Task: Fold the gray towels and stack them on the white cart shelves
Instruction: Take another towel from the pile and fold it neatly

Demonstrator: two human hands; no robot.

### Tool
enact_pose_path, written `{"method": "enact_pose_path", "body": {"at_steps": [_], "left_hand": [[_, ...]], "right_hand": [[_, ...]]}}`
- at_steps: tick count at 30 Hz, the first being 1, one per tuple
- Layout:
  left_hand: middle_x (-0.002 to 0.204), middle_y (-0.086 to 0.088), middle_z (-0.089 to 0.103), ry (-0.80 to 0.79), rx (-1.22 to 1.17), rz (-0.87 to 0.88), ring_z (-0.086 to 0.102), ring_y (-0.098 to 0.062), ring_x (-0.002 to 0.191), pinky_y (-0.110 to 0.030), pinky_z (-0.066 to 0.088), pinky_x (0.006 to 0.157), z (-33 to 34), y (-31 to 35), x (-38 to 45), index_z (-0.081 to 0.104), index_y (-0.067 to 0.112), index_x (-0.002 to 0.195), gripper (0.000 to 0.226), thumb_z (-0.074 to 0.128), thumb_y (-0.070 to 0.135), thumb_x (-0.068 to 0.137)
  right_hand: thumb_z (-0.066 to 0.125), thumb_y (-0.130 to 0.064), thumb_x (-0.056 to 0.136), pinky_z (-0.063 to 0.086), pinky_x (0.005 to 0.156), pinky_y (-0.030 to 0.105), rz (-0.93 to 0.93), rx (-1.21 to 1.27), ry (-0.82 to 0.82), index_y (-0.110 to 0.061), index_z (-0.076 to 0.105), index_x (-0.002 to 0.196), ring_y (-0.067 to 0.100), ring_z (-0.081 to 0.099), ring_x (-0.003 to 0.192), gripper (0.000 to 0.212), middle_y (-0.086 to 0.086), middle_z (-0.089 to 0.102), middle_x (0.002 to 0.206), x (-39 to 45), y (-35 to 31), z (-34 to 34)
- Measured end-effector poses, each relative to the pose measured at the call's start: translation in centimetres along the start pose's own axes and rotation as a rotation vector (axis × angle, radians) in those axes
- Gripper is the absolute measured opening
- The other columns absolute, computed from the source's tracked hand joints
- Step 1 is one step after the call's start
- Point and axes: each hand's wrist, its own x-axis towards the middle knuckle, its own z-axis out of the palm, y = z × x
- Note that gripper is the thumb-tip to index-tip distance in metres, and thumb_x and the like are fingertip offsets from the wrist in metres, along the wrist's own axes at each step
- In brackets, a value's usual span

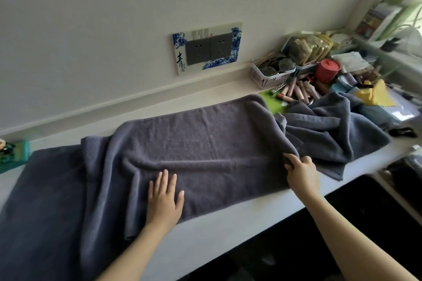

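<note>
1. One gray towel lies spread along the white counter, mostly flat, with ripples near its left end; it looks to be at an early fold at most.
2. The left hand rests on it palm down, fingers spread wide, gripping nothing, just pinning the cloth.
3. The right hand is curled over the towel's right edge, fingers pinching a bunch of fabric, likely ready to carry that end across.
4. A second towel sits crumpled just to the right, touching the first, unfolded.
5. More gray cloth hangs off the left; whether it is a separate towel I cannot tell.
6. The cart is out of view, so nothing appears stacked yet; nearly all the work remains.
</note>
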Motion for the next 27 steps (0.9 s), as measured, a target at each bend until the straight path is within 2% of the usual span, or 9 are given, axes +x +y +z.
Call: {"method": "enact_pose_path", "body": {"at_steps": [4,9,13,15,17,19,21,24,27], "left_hand": [[0.149,-0.014,0.037,-0.006,0.093,0.157,0.026,-0.031,0.137,-0.049,0.008,0.109,1.5,3.0,-0.4,0.038,0.022,0.142,0.060,0.031,0.047,0.089],[0.125,-0.015,0.057,0.096,0.083,0.087,0.043,-0.038,0.121,-0.065,0.030,0.099,2.2,2.3,-1.1,0.063,0.015,0.111,0.050,0.039,0.037,0.073],[0.103,-0.017,0.058,0.179,0.037,0.007,0.053,-0.040,0.106,-0.066,0.030,0.099,0.7,4.8,-0.4,0.062,0.008,0.089,0.042,0.038,0.035,0.069],[0.117,-0.021,0.056,0.190,-0.004,0.086,0.049,-0.041,0.115,-0.061,0.031,0.103,1.0,6.7,0.3,0.061,0.006,0.104,0.047,0.039,0.036,0.075],[0.136,-0.021,0.048,0.128,-0.006,0.192,0.040,-0.039,0.128,-0.056,0.021,0.109,2.7,9.3,1.0,0.052,0.012,0.129,0.055,0.038,0.040,0.084],[0.143,-0.017,0.043,0.062,0.059,0.203,0.037,-0.037,0.132,-0.054,0.014,0.109,4.4,10.7,1.1,0.044,0.019,0.138,0.057,0.026,0.049,0.093],[0.141,-0.016,0.047,0.020,0.079,0.141,0.039,-0.037,0.130,-0.056,0.015,0.107,5.0,11.3,1.2,0.049,0.020,0.136,0.063,0.014,0.054,0.096],[0.131,-0.019,0.054,0.038,0.043,0.088,0.050,-0.039,0.121,-0.061,0.030,0.102,4.3,12.8,1.6,0.063,0.016,0.122,0.060,0.025,0.052,0.092],[0.124,-0.017,0.059,0.108,-0.046,0.097,0.059,-0.036,0.108,-0.062,0.037,0.096,2.8,15.7,3.1,0.067,0.014,0.115,0.052,0.034,0.045,0.089]], "right_hand": [[0.049,-0.008,0.093,0.043,0.081,0.033,0.055,0.165,-0.065,-0.016,0.057,0.127,0.035,0.055,0.090,0.036,0.014,0.045,0.107,-2.7,-1.0,1.0],[0.047,-0.001,0.090,0.044,0.087,0.034,0.131,0.197,-0.032,-0.012,0.058,0.126,0.034,0.056,0.089,0.038,0.014,0.042,0.109,-3.0,0.8,-0.4],[0.048,-0.002,0.088,0.045,0.086,0.033,0.175,0.122,-0.097,-0.017,0.060,0.123,0.030,0.057,0.091,0.040,0.004,0.037,0.106,-1.9,2.2,-1.1],[0.051,-0.010,0.089,0.046,0.087,0.035,0.179,0.132,-0.143,-0.019,0.058,0.123,0.031,0.057,0.095,0.036,0.008,0.044,0.108,-2.2,2.0,-0.8],[0.055,-0.019,0.090,0.044,0.086,0.037,0.172,0.184,-0.139,-0.018,0.051,0.125,0.034,0.056,0.099,0.035,0.016,0.051,0.112,-2.0,2.6,-0.4],[0.056,-0.027,0.091,0.043,0.084,0.038,0.215,0.297,-0.108,-0.015,0.042,0.126,0.034,0.056,0.104,0.040,0.015,0.056,0.114,-1.6,3.0,-0.4],[0.054,-0.035,0.093,0.042,0.080,0.034,0.353,0.439,-0.105,-0.011,0.045,0.121,0.031,0.058,0.101,0.039,0.008,0.060,0.105,-0.9,3.2,-0.9],[0.049,-0.045,0.093,0.045,0.070,0.032,0.636,0.768,-0.187,-0.010,0.060,0.078,0.023,0.057,0.077,0.040,0.002,0.058,0.076,0.6,3.4,-1.6],[0.066,-0.029,0.085,0.049,0.084,0.037,0.751,1.041,-0.308,-0.007,0.068,0.089,0.023,0.062,0.085,0.023,0.009,0.068,0.088,1.6,3.6,-1.7]]}}
